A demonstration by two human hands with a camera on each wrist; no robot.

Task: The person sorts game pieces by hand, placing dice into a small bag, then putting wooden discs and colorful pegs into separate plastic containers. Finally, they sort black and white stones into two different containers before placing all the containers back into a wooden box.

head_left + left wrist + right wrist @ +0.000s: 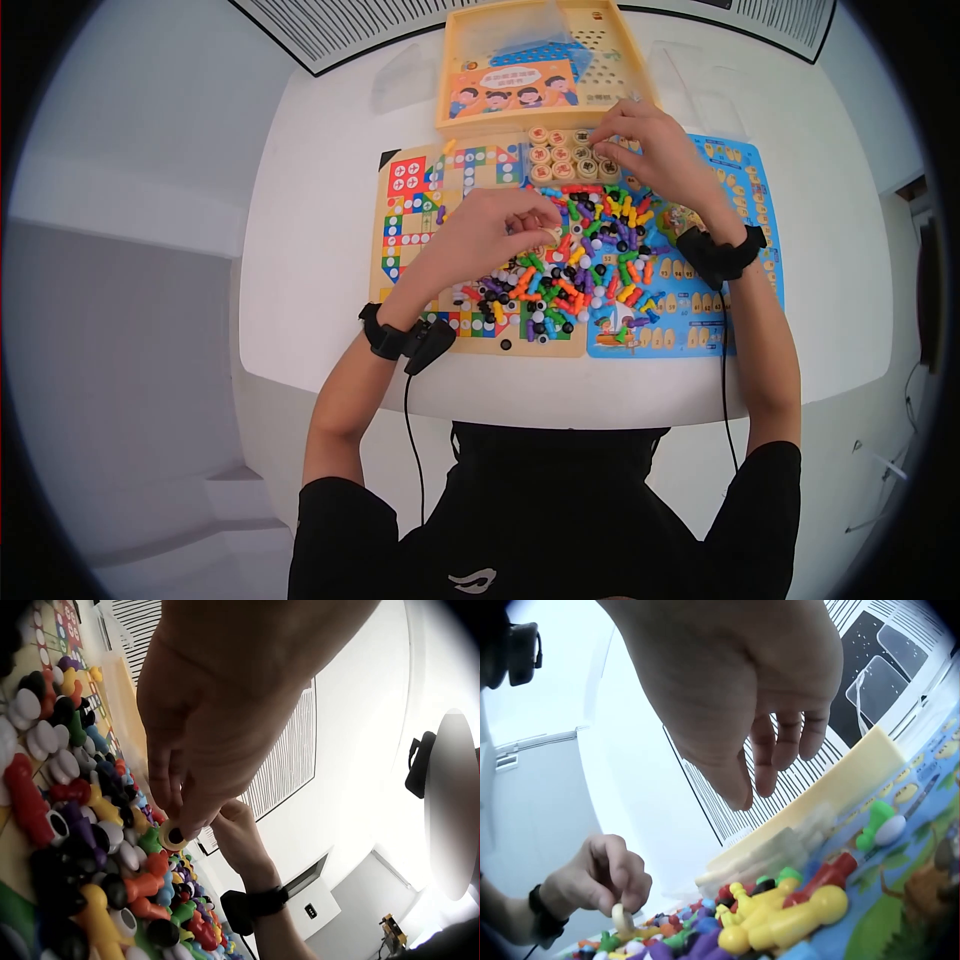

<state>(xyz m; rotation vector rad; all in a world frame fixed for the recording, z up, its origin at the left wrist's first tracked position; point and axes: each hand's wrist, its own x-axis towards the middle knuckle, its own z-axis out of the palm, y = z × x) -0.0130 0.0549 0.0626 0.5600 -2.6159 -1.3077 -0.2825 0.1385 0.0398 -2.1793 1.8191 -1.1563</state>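
Observation:
My left hand (485,232) pinches a round wooden Chinese chess piece (621,920) between thumb and fingers, low over a heap of coloured pegs (575,275) and small black and white pieces. In the left wrist view the same disc shows a dark mark on its face. My right hand (655,150) hovers at the right end of a clear tray where several wooden Chinese chess pieces (560,157) sit in rows. Its fingers (763,761) hang loosely downward, and no piece shows between them in the right wrist view.
A wooden box (545,125) stands behind the tray, with an orange booklet (512,88) and plastic sheets inside. Under the heap lie a ludo-style board (405,215) and a blue printed board (700,310). Clear plastic lids (405,78) lie beside the box.

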